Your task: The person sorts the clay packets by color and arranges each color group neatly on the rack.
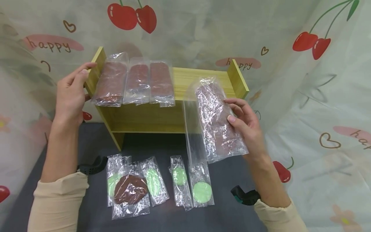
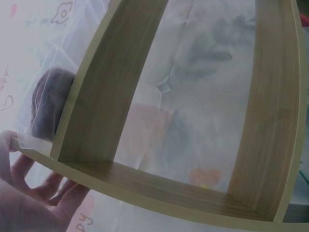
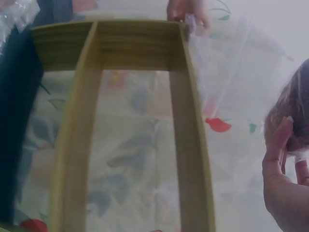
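The right hand [image 1: 246, 125] holds a clear bag with a brown pad [image 1: 217, 124] in front of the wooden shelf [image 1: 203, 80], its thumb across the front of the bag and its fingers behind. The bag hangs in the air, just right of the shelf's middle and level with its top board. The left hand [image 1: 71, 93] grasps the shelf's left end panel, fingers curled over the edge.

Three brown bags [image 1: 136, 82] already lie side by side on the top board, their lower ends hanging over the front edge. To match them, the held bag would best go flat on the bare part of the board to their right, its long side parallel to theirs and close beside the last one. The film is slack and slippery, so a firm pinch near the pad seems safer than one on the loose plastic. Steadying the shelf with the left hand looks sensible.

On the dark tabletop [image 1: 232, 212] in front lie more bags: one brown round [image 1: 130, 190] and several green rounds [image 1: 202, 192], some overlapping. Cloth printed with cherries [image 1: 133, 16], hearts and the word "happy" hangs all around.
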`<state>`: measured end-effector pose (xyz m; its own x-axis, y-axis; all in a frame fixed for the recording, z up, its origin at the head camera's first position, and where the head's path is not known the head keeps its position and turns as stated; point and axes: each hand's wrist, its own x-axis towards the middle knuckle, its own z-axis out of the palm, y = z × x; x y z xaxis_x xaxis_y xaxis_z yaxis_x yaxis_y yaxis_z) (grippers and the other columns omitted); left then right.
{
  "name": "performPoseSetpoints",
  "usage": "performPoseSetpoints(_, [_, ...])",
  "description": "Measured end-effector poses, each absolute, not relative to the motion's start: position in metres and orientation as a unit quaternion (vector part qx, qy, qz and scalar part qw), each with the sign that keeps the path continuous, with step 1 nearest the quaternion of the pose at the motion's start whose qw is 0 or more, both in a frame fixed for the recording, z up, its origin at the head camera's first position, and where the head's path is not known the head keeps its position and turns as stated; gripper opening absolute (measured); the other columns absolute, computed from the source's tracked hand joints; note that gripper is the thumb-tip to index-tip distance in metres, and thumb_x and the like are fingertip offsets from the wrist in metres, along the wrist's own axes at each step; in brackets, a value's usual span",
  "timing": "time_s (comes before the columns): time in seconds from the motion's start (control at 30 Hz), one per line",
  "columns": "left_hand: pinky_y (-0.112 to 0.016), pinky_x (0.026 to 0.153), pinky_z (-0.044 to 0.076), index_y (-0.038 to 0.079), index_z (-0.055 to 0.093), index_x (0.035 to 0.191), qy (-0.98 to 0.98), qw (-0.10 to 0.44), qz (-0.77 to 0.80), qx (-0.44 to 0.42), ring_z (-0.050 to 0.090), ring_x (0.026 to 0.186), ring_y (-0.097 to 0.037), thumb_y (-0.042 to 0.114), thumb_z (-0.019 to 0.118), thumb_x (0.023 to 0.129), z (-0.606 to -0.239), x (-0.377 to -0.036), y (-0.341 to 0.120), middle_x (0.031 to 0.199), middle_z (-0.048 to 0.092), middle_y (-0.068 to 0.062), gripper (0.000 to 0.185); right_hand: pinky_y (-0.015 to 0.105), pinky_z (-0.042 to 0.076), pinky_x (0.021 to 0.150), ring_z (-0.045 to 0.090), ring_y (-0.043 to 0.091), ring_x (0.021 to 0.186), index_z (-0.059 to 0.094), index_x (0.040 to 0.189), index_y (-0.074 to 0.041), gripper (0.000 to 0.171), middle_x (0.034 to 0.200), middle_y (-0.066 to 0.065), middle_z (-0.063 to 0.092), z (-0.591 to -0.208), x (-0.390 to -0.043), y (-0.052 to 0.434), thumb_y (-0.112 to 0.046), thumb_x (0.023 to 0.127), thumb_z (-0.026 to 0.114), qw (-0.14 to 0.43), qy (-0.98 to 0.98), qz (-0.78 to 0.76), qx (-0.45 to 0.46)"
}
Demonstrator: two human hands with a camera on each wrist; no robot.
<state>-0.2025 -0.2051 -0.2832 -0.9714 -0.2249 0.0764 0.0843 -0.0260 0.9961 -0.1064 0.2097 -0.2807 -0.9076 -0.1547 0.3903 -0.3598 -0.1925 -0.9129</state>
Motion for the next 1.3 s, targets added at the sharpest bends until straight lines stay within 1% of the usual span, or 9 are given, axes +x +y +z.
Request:
performPoseSetpoints(0.07, [-0.053, 0.110, 0.030, 0.028, 0.064, 0.133, -0.690, 0.108, -0.714, 0.050, 0.043, 0.126, -0.019, 0.036, 0.047, 0.105, -0.283, -0.202, -0.205, 0.149, 0.042, 0.002, 0.034, 0.027, 0.057, 0.067, 0.060, 0.019, 0.092, 0.058, 0.128, -0.011, 0.037, 0.118, 0.014, 0.056, -0.275, -0.108, 0.212, 0.000, 0.095, 0.047, 0.069, -0.618, 0.756, 0.203])
performPoseSetpoints(0.2, [-0.052, 0.108, 0.032, 0.028, 0.065, 0.133, -0.690, 0.109, -0.714, 0.047, 0.043, 0.125, -0.018, 0.036, 0.048, 0.105, -0.284, -0.203, -0.205, 0.148, 0.043, 0.000, 0.034, 0.025, 0.056, 0.064, 0.060, 0.019, 0.088, 0.056, 0.129, -0.008, 0.036, 0.115, 0.015, 0.055, -0.262, -0.114, 0.217, -0.001, 0.095, 0.048, 0.087, -0.612, 0.759, 0.206])
performPoseSetpoints(0.33, [-0.044, 0.098, 0.039, 0.027, 0.065, 0.133, -0.689, 0.115, -0.715, 0.041, 0.047, 0.119, -0.017, 0.035, 0.047, 0.105, -0.286, -0.202, -0.205, 0.145, 0.045, -0.003, 0.034, 0.024, 0.055, 0.061, 0.060, 0.019, 0.084, 0.057, 0.129, -0.008, 0.035, 0.113, 0.016, 0.055, -0.251, -0.123, 0.221, -0.002, 0.095, 0.048, 0.109, -0.617, 0.751, 0.208])
performPoseSetpoints(0.47, [-0.039, 0.090, 0.040, 0.026, 0.065, 0.133, -0.688, 0.117, -0.715, 0.034, 0.049, 0.114, -0.017, 0.034, 0.047, 0.105, -0.286, -0.201, -0.205, 0.144, 0.046, -0.005, 0.034, 0.025, 0.056, 0.059, 0.060, 0.019, 0.080, 0.057, 0.129, -0.007, 0.034, 0.112, 0.019, 0.055, -0.243, -0.134, 0.222, -0.003, 0.096, 0.050, 0.119, -0.622, 0.748, 0.199])
performPoseSetpoints(0.6, [-0.045, 0.098, 0.037, 0.026, 0.065, 0.133, -0.689, 0.114, -0.715, 0.036, 0.047, 0.117, -0.017, 0.035, 0.047, 0.105, -0.286, -0.201, -0.205, 0.146, 0.044, -0.003, 0.035, 0.023, 0.052, 0.056, 0.054, 0.016, 0.075, 0.059, 0.128, -0.008, 0.033, 0.106, 0.017, 0.055, -0.237, -0.146, 0.221, -0.004, 0.096, 0.052, 0.123, -0.640, 0.736, 0.182])
performPoseSetpoints(0.73, [-0.052, 0.106, 0.032, 0.026, 0.065, 0.133, -0.685, 0.111, -0.719, 0.038, 0.045, 0.120, -0.017, 0.035, 0.048, 0.105, -0.285, -0.201, -0.205, 0.147, 0.044, 0.000, 0.034, 0.022, 0.041, 0.061, 0.045, 0.017, 0.076, 0.062, 0.125, -0.008, 0.030, 0.098, 0.012, 0.054, -0.232, -0.156, 0.217, -0.004, 0.096, 0.056, 0.137, -0.666, 0.713, 0.169])
performPoseSetpoints(0.83, [-0.053, 0.107, 0.030, 0.026, 0.065, 0.133, -0.682, 0.111, -0.722, 0.038, 0.045, 0.121, -0.017, 0.035, 0.048, 0.105, -0.285, -0.202, -0.205, 0.147, 0.044, -0.001, 0.034, 0.025, 0.037, 0.067, 0.045, 0.019, 0.079, 0.063, 0.123, -0.008, 0.029, 0.098, 0.011, 0.054, -0.229, -0.163, 0.214, -0.003, 0.095, 0.057, 0.143, -0.674, 0.706, 0.162])
performPoseSetpoints(1.03, [-0.055, 0.109, 0.029, 0.026, 0.065, 0.133, -0.681, 0.110, -0.723, 0.037, 0.044, 0.123, -0.018, 0.035, 0.048, 0.105, -0.284, -0.202, -0.205, 0.148, 0.043, 0.000, 0.034, 0.026, 0.039, 0.073, 0.049, 0.021, 0.085, 0.065, 0.122, -0.007, 0.029, 0.100, 0.011, 0.055, -0.229, -0.177, 0.209, 0.000, 0.095, 0.058, 0.129, -0.682, 0.702, 0.157])
performPoseSetpoints(1.3, [-0.055, 0.110, 0.029, 0.029, 0.063, 0.135, -0.699, 0.107, -0.706, 0.042, 0.042, 0.128, -0.021, 0.036, 0.045, 0.105, -0.284, -0.201, -0.205, 0.149, 0.043, 0.001, 0.035, 0.026, 0.041, 0.078, 0.050, 0.021, 0.090, 0.063, 0.123, -0.011, 0.028, 0.100, 0.010, 0.055, -0.233, -0.194, 0.200, -0.004, 0.096, 0.060, 0.098, -0.704, 0.689, 0.146])
